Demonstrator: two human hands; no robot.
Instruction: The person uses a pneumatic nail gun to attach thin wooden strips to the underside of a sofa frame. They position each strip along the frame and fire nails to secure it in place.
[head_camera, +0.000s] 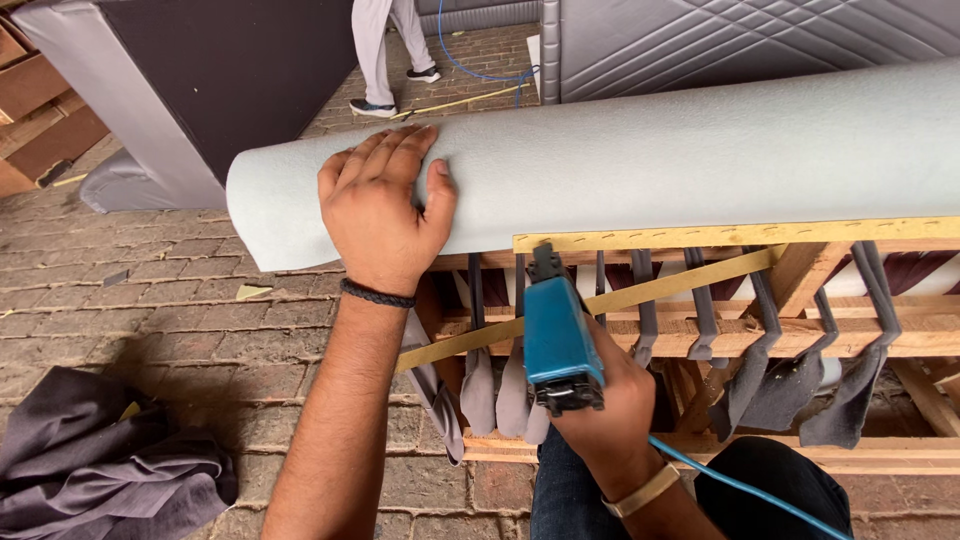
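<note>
Staple gun (560, 340), blue, gripped in right hand (610, 400), nose up against the yellow strip (740, 234) along the wood frame (800, 340), just under the padded roll (650, 150). Left hand (385, 205) flat & open, pressing the grey padding near its left end. Blue air hose (740, 485) trails off to lower right. Grey straps (705, 310) hang betw. the frame slats. Dark cloth pile (90, 470) on brick floor (200, 300), lower left. Another person's legs (385, 50) at top, well apart.
</note>
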